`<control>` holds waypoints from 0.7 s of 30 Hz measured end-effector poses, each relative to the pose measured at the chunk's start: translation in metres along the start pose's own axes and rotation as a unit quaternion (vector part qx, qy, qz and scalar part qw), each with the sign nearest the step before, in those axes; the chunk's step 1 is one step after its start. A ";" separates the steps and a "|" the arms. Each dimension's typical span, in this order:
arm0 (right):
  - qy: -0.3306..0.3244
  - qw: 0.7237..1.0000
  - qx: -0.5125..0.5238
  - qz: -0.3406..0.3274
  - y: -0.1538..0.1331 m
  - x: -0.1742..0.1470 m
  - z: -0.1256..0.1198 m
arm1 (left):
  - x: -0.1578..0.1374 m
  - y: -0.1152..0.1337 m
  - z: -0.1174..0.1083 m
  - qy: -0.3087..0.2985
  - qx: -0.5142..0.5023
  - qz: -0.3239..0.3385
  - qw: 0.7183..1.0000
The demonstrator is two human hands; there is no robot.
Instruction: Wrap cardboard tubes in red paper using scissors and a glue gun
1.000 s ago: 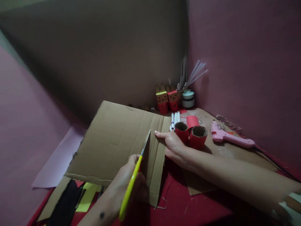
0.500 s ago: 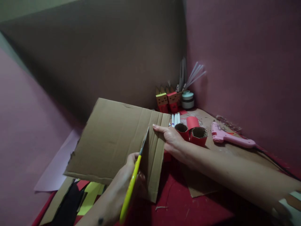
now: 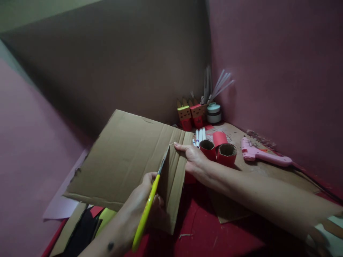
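A sheet of brown corrugated cardboard (image 3: 128,153) is held up at a tilt above the table. My left hand (image 3: 146,196) is closed around yellow-handled scissors (image 3: 147,210). Their blade lies along a slit in the cardboard, near its right side, the tip pointing up and away from me. Part of that hand's fingers is hidden behind the handle and the sheet. My right hand (image 3: 197,160) pinches the cardboard's right edge, thumb on top just right of the blade tip, the other fingers out of sight beneath.
Two red-covered tubes (image 3: 226,155) stand beside my right hand, with white markers (image 3: 200,135) behind. A pink glue gun (image 3: 264,155) lies to the right. Red box-faced figures (image 3: 197,116) and a lidded jar (image 3: 213,113) stand in the corner. Paper scraps (image 3: 107,216) lie at lower left.
The cardboard's left side has swung slightly down and to the left. A small torn or cut line now shows at the blade tip. Both hands keep their grips.
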State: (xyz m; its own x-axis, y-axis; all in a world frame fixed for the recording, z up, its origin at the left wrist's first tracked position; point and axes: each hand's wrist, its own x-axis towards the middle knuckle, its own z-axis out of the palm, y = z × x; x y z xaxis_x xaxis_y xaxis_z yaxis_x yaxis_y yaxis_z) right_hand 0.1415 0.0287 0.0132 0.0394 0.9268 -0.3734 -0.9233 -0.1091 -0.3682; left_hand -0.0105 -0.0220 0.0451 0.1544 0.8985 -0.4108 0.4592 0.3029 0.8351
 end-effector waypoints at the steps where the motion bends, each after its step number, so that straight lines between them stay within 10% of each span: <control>1: 0.003 1.000 0.003 -0.003 0.000 0.000 0.000 | 0.004 -0.001 0.000 0.028 0.033 0.000 0.999; 7: 0.020 1.000 0.013 -0.014 0.001 -0.001 0.001 | 0.005 0.012 -0.009 0.023 0.275 0.047 0.960; 13: 0.017 0.999 0.015 -0.028 -0.001 0.001 0.000 | -0.006 0.019 -0.012 0.025 0.611 0.098 0.785; 21: 0.039 0.998 0.010 -0.047 -0.005 0.005 -0.004 | 0.009 0.005 -0.011 0.010 0.368 0.101 0.924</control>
State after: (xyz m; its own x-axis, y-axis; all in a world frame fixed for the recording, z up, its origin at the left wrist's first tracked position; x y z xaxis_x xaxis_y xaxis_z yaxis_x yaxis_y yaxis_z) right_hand 0.1475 0.0324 0.0094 0.1559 0.9017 -0.4033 -0.9213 -0.0146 -0.3887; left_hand -0.0164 -0.0088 0.0493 0.2884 0.9215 -0.2603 0.8948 -0.1626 0.4157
